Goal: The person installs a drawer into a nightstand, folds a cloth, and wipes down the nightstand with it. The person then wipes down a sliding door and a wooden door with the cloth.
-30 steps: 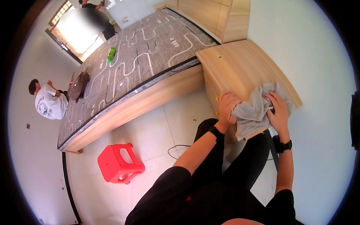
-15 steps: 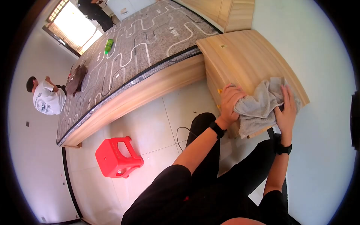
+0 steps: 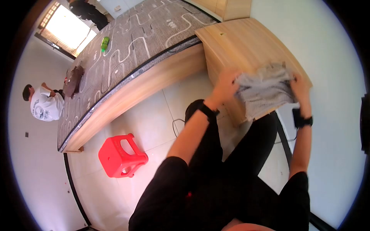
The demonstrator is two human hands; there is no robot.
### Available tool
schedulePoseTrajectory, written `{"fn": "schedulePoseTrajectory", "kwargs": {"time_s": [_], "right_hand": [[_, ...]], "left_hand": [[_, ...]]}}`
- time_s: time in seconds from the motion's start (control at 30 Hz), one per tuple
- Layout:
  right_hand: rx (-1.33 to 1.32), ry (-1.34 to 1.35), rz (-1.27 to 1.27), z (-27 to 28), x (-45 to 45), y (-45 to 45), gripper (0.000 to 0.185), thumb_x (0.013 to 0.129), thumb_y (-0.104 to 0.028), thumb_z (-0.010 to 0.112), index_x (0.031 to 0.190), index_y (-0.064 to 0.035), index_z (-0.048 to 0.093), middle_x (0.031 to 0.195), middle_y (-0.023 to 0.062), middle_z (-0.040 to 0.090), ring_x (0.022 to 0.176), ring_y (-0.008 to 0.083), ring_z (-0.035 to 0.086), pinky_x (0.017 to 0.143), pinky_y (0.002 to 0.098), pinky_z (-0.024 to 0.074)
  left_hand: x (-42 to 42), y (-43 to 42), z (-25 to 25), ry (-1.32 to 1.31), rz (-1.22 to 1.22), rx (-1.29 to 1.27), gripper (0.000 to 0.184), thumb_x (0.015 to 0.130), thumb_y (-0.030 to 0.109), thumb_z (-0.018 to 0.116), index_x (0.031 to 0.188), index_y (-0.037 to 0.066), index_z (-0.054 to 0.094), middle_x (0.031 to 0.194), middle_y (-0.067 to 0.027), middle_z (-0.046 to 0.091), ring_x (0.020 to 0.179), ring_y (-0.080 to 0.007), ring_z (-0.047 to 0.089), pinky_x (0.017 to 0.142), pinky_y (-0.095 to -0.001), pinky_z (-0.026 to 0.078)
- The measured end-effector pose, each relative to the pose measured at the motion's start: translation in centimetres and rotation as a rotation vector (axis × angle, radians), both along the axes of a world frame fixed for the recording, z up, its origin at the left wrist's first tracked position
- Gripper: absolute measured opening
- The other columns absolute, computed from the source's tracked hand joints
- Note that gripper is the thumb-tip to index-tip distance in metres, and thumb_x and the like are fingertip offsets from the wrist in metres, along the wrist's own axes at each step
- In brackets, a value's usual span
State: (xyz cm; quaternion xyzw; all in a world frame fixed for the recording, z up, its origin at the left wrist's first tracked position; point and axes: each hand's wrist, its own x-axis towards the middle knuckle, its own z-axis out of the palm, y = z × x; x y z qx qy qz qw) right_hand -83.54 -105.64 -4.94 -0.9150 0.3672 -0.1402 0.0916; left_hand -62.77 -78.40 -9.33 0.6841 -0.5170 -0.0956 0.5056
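Note:
A grey cloth [image 3: 266,92], a towel-like rag, is stretched between my hands over the near end of a light wood nightstand [image 3: 235,40]. My left hand [image 3: 226,84], smeared by motion, grips the cloth's left edge. At the opposite edge, my right hand [image 3: 301,89] has its fingers closed on the fabric. The cloth hides the near part of the nightstand's top, so I cannot tell how much of it touches the wood.
Left of the nightstand stands a bed with a grey patterned mattress [image 3: 127,42], bearing a green bottle [image 3: 105,44] and a brown bag [image 3: 73,81]. A red stool [image 3: 120,156] is on the tiled floor. One person [image 3: 45,102] sits by the bed; another [image 3: 90,13] stands farther back.
The crumpled cloth has been spread wider between my hands. My left hand has shifted left and up, my right hand slightly right, and both now grip its edges. The view has tilted slightly.

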Motion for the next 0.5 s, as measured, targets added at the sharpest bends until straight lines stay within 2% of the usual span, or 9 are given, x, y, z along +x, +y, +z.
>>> {"fn": "schedulePoseTrajectory", "kwargs": {"time_s": [0.03,0.07,0.13,0.17,0.23,0.27,0.33,0.4,0.5], "right_hand": [[-0.047,0.029,0.042,1.5,0.7,-1.6,0.04,0.086,-0.017,0.057,0.125,-0.0074,0.058,0.1,0.0156,0.069,0.092,0.0362,0.065,0.073,0.0453,0.0493],[0.228,-0.124,0.078,3.9,1.5,-2.2,0.042,0.088,-0.015,0.055,0.13,-0.008,0.054,0.106,0.0171,0.067,0.099,0.0295,0.063,0.08,0.0399,0.0485],[0.519,-0.392,0.262,6.5,2.4,0.1,0.052,0.092,-0.017,0.055,0.141,-0.0083,0.041,0.119,0.018,0.062,0.113,0.0217,0.057,0.09,0.0329,0.0454],[0.533,-0.505,0.413,7.0,2.4,1.6,0.06,0.093,-0.022,0.057,0.146,-0.008,0.032,0.125,0.0176,0.058,0.119,0.0205,0.053,0.094,0.0313,0.043],[0.473,-0.452,0.439,5.5,2.0,3.4,0.071,0.092,-0.029,0.059,0.148,-0.0056,0.024,0.13,0.0223,0.052,0.121,0.0273,0.051,0.099,0.0347,0.0398],[0.411,-0.393,0.479,4.1,1.8,3.8,0.082,0.09,-0.037,0.062,0.15,-0.0031,0.016,0.135,0.027,0.046,0.124,0.0342,0.048,0.104,0.0381,0.0367],[0.179,-0.243,0.352,0.2,0.9,2.1,0.08,0.09,-0.04,0.061,0.148,-0.0017,0.021,0.139,0.0278,0.042,0.128,0.0356,0.044,0.105,0.038,0.0355],[-0.056,-0.092,0.227,-2.6,0.1,1.0,0.078,0.09,-0.042,0.059,0.146,-0.0003,0.026,0.142,0.0286,0.038,0.132,0.037,0.04,0.107,0.0379,0.0343],[-0.275,-0.154,0.197,-4.2,-0.8,1.2,0.067,0.091,-0.044,0.056,0.137,0.0008,0.041,0.135,0.0275,0.045,0.128,0.0393,0.041,0.104,0.0404,0.0364]], "left_hand": [[2.0,-0.1,1.0,0.25,0.024,0.077,0.024,0.082,0.014,0.061,0.102,0.0,0.06,0.1,-0.0114,0.063,0.095,-0.0237,0.057,0.079,-0.0346,0.045],[3.9,-0.3,2.1,0.495,0.047,0.155,0.031,0.082,0.015,0.062,0.108,-0.001,0.056,0.103,-0.0121,0.061,0.098,-0.0221,0.055,0.074,-0.0341,0.046],[4.9,-0.4,4.3,0.639,0.062,-0.36,0.064,0.08,0.02,0.072,0.133,0.002,0.04,0.127,-0.0136,0.049,0.111,-0.0232,0.051,0.082,-0.0349,0.047],[4.1,0.3,5.1,0.647,0.053,-0.352,0.064,0.08,0.02,0.072,0.133,0.002,0.04,0.127,-0.0136,0.049,0.111,-0.0232,0.051,0.082,-0.0349,0.047],[2.7,1.4,6.3,0.774,0.327,-0.31,0.098,0.075,0.02,0.078,0.147,0.005,0.015,0.144,-0.018,0.03,0.119,-0.0281,0.047,0.097,-0.0356,0.042],[3.7,1.1,2.7,0.53,0.419,-0.185,0.11,0.073,0.026,0.081,0.149,0.002,0.006,0.149,-0.0201,0.018,0.123,-0.031,0.045,0.106,-0.0364,0.035],[1.6,1.4,-2.1,0.517,0.38,-0.078,0.107,0.076,0.038,0.079,0.149,0.004,0.009,0.147,-0.0207,0.028,0.133,-0.0302,0.033,0.106,-0.0395,0.032],[-1.8,2.1,-3.6,0.88,0.05,0.007,0.083,0.082,0.038,0.074,0.141,0.001,0.029,0.135,-0.0138,0.046,0.119,-0.0226,0.048,0.097,-0.0357,0.04],[-5.2,2.5,-2.4,1.153,0.041,-0.073,0.064,0.086,0.04,0.07,0.127,-0.003,0.044,0.117,-0.0112,0.056,0.106,-0.0188,0.053,0.09,-0.0309,0.044]]}}
